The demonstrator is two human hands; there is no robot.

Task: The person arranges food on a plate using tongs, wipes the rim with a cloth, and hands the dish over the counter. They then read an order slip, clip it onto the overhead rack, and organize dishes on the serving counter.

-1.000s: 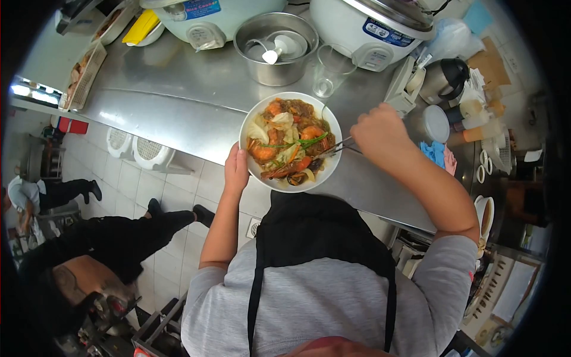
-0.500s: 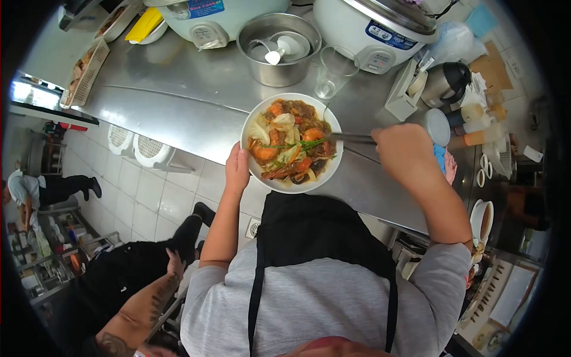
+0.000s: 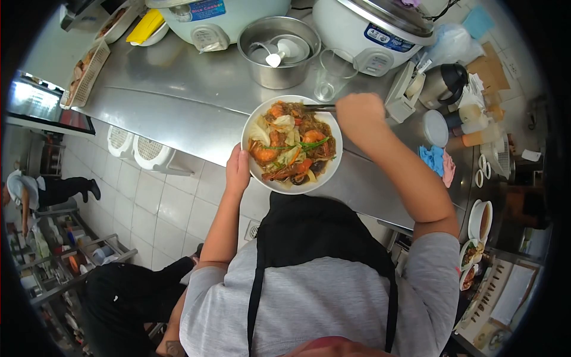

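My left hand (image 3: 238, 171) grips the left rim of a white plate (image 3: 254, 177), thumb on top. On the plate lies a heap of glassy noodles (image 3: 310, 122) with shrimp (image 3: 264, 156), cabbage (image 3: 258, 132) and green strips. My right hand (image 3: 360, 114) is closed around a dark, slim, two-pronged utensil (image 3: 321, 108); I cannot tell if it is chopsticks or tongs. Its tips reach the noodles at the plate's upper right edge. A clear plastic jug (image 3: 334, 74) stands just beyond the plate, close to my right hand.
Behind the plate stand a metal pot (image 3: 279, 74) with a white-handled utensil and two rice cookers (image 3: 232, 18). An electric kettle (image 3: 443, 83), bottles (image 3: 476, 124) and cloths (image 3: 432, 159) are at right. White stools (image 3: 156, 156) stand below the steel counter (image 3: 160, 116). Two people are at left.
My right hand has moved up and left, bringing the utensil from the plate's right side to its upper right edge. My left hand stays put. The nearer person has shifted down and back.
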